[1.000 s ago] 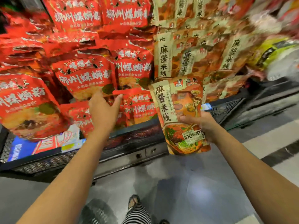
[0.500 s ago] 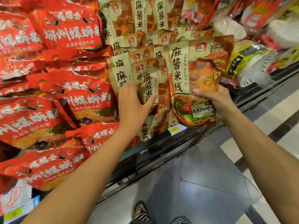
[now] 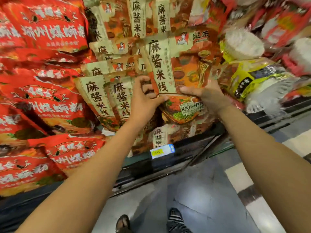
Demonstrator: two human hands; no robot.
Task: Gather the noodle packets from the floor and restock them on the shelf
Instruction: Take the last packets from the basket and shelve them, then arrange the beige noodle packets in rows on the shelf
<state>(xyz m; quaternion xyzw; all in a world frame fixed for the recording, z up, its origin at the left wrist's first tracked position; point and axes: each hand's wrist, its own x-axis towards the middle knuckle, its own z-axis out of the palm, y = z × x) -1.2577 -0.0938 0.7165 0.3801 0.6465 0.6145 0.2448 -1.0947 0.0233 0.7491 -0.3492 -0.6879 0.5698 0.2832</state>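
The right hand [image 3: 208, 96] grips the noodle packet [image 3: 183, 64] near its lower right. Its thumb lies flat across the front, and the other fingers are hidden behind the packet. The left hand [image 3: 144, 100] pinches the packet's lower left edge, with the fingers curled narrowly around the side and the thumb pressed on the printed bowl.

The packet is held upright at the centre of the frame, against the stacked goods on the shelf [image 3: 134, 167]. Its beige strip reads 麻酱米线 in large black characters, and a small label near the bottom reads "100%中"; the rest is covered.

Left of centre, matching beige packets [image 3: 99, 98] carry the same 麻酱米线 strip, and more of them are stacked above and below. The left of the frame is filled with red packets [image 3: 50, 105] whose white characters are too blurred to read. Yellow and white bags [image 3: 244, 78] sit at the right. A yellow price tag [image 3: 156, 152], illegible, is clipped to the shelf edge below centre.
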